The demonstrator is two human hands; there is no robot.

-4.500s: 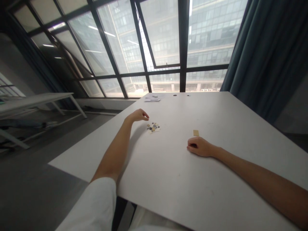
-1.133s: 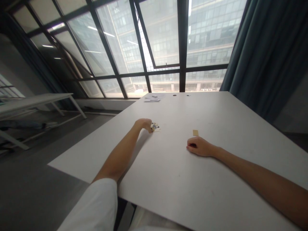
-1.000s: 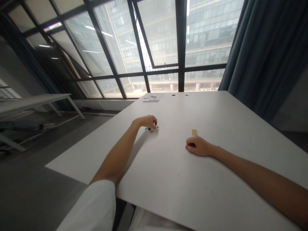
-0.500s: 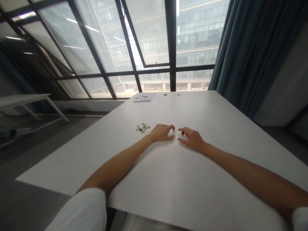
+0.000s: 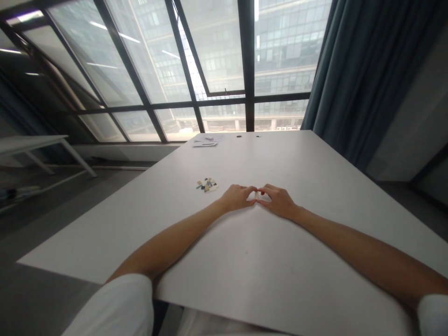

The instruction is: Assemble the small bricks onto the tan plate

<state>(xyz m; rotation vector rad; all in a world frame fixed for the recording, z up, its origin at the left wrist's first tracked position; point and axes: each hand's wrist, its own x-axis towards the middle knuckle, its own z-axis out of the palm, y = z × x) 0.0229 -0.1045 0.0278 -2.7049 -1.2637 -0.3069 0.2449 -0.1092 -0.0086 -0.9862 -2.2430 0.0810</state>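
Observation:
Over the middle of the white table (image 5: 224, 252), my two hands meet at their fingertips. A small pale piece (image 5: 257, 195) stands between them, too small for its exact kind to show. My left hand (image 5: 238, 197) pinches it from the left, thumb below and index finger above. From the right, my right hand (image 5: 278, 199) presses thumb and fingers against it in a matching pinch. To the left of my left hand lies a loose pile of small toy-brick-like pieces (image 5: 207, 185) in beige, grey, black and white.
Papers (image 5: 206, 142) with a dark, thin item lie at the far left of the tabletop. A dark round spot (image 5: 239, 136) is near the far edge. Tall windows stand beyond, a blue curtain (image 5: 343, 84) to the right, another table (image 5: 31, 142) to the left.
The gap between my hands has closed. My right hand, earlier open and apart, now touches the pale piece that my left hand was holding. The view has shifted slightly.

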